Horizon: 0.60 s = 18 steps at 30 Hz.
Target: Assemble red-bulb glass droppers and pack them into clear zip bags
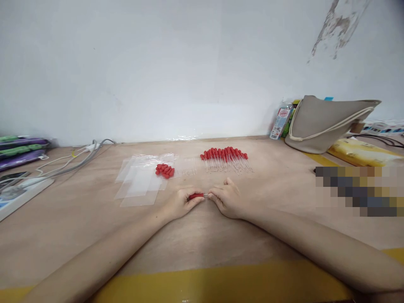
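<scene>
Between finger and thumb, my left hand (182, 203) pinches a red rubber dropper bulb (196, 195). My right hand (229, 200) faces it, closed on a thin clear dropper tube (205, 195) whose end meets the bulb's mouth; how deep it sits I cannot tell. Beyond my left hand lies a small pile of loose red bulbs (164, 170). Several bare clear tubes (189, 166) lie just right of that pile. Past my right hand, droppers with red bulbs (225, 155) are laid side by side, their tubes pointing toward me.
Clear plastic bags (139, 185) overlap flat on the wooden table (176, 252), partly under the loose bulbs. A power strip (28, 193) with cables and purple-green packets (23, 151) occupy the left. On the right are a grey bag (328, 124), a carton (280, 123) and a yellow pack (362, 152).
</scene>
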### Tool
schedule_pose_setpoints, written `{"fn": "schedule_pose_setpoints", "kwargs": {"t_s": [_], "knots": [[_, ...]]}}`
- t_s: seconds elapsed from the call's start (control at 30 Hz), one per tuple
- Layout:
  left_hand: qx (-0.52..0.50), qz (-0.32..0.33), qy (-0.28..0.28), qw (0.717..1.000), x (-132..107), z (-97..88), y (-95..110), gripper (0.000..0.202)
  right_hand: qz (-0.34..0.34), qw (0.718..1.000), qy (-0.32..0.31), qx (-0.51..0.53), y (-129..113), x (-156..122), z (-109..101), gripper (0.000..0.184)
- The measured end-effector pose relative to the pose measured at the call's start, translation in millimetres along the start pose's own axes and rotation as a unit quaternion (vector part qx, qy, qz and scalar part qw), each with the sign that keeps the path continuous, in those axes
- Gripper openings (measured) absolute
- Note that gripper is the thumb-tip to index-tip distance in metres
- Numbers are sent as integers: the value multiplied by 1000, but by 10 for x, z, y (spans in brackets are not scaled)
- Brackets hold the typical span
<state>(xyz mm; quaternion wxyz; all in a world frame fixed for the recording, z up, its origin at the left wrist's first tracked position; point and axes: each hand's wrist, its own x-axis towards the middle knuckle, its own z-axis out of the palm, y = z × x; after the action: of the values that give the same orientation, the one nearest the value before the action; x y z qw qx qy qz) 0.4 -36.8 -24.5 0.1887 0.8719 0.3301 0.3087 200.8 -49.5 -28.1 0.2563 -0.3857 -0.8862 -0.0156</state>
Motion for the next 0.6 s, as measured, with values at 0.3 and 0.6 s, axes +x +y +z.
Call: {"fn": "schedule_pose_setpoints", "kwargs": {"t_s": [0.3, 0.6], "knots": [[85, 49, 12, 995, 22, -202, -33, 25, 11, 998, -45, -30, -122, 61, -255, 23], [109, 18, -20, 994, 9, -246, -188, 26, 316, 940, -19, 125, 320, 747, -267, 28]]}}
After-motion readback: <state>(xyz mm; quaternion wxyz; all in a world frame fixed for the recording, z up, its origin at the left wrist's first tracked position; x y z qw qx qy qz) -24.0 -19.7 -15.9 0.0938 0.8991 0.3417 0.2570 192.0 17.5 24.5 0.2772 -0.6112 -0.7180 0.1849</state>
